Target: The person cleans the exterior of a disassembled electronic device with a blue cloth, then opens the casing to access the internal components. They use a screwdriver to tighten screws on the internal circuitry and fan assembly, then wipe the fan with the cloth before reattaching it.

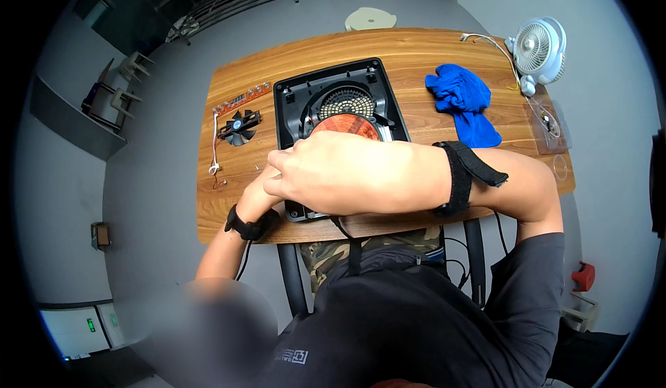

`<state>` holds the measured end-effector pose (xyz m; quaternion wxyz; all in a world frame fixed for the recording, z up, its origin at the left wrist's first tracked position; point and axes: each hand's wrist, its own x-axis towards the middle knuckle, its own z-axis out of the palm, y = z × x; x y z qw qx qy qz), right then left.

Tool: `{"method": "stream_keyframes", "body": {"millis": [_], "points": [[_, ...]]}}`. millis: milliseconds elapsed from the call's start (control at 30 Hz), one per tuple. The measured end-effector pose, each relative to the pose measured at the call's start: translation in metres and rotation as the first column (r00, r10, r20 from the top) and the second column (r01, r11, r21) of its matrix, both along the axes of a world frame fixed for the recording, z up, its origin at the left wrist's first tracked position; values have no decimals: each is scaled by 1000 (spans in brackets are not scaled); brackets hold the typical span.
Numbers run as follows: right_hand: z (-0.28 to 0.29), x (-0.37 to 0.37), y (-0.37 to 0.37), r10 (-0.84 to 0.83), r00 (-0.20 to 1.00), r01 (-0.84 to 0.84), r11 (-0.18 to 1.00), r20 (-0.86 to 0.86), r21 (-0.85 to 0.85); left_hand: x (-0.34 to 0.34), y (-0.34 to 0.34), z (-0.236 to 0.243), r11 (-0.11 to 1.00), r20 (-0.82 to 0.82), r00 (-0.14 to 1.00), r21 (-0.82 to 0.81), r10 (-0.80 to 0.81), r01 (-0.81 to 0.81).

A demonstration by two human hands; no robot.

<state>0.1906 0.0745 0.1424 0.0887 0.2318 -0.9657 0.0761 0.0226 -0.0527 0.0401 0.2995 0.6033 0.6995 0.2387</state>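
An opened black appliance housing lies on the wooden table, with a copper coil disc and a perforated round grille inside. My right hand reaches across my body and rests over the housing's near left corner, fingers curled; what it grips is hidden. My left hand sits just under it at the same corner, mostly covered. Both wrists wear black straps.
A small black cooling fan and a narrow circuit strip with white wire lie left of the housing. A blue cloth, a white desk fan and a clear plastic tray sit to the right.
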Motion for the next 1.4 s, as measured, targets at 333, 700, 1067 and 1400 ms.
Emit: {"method": "stream_keyframes", "body": {"millis": [333, 700, 1067, 1400], "points": [[5, 5, -19, -244, 969, 237, 960, 29, 146, 3, 1, -2, 1000, 20, 1000, -12, 3, -2], [-8, -11, -13, -59, 996, 52, 993, 62, 105, -1, -3, 1, 999, 14, 999, -35, 35, -35], [-24, -4, 2, 63, 989, -79, 990, -131, -117, 1, -9, 0, 998, 16, 999, -41, 45, -44], [-6, -1, 0, -8, 1000, 8, 999, 13, -43, 1, -3, 3, 999, 30, 999, -44, 33, -31]]}}
